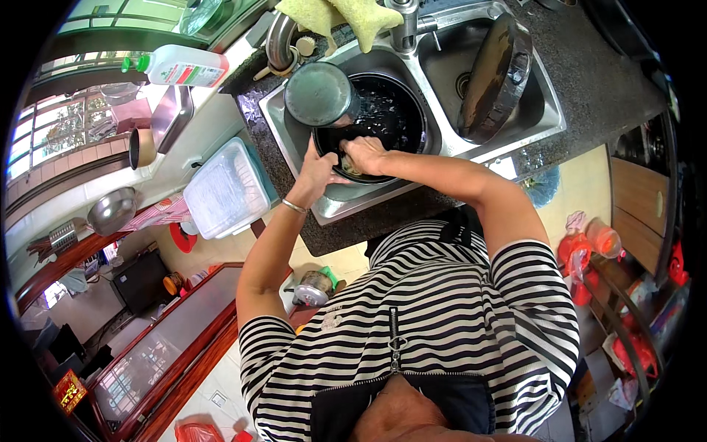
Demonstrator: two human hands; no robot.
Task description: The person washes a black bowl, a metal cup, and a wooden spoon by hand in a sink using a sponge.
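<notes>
A round black pot (418,105) with water in it sits in the left basin (345,204) of a steel double sink. My left hand (317,170), with a bangle at the wrist, grips the pot's near-left rim. Inside that rim, my right hand (363,157) presses a pale yellowish scrubber or cloth (348,167) against the wall; my fingers mostly hide it. A cylindrical metal pot (318,94) leans over the black pot's far-left edge, its flat round end facing up.
A large dark, worn pan (490,83) stands tilted in the right basin. The faucet (406,25) rises behind the divider, beside yellow cloths (345,16). A white bottle (185,66) with a green cap and a lidded plastic box (226,188) are to the left. Dark stone countertop (596,94) extends right.
</notes>
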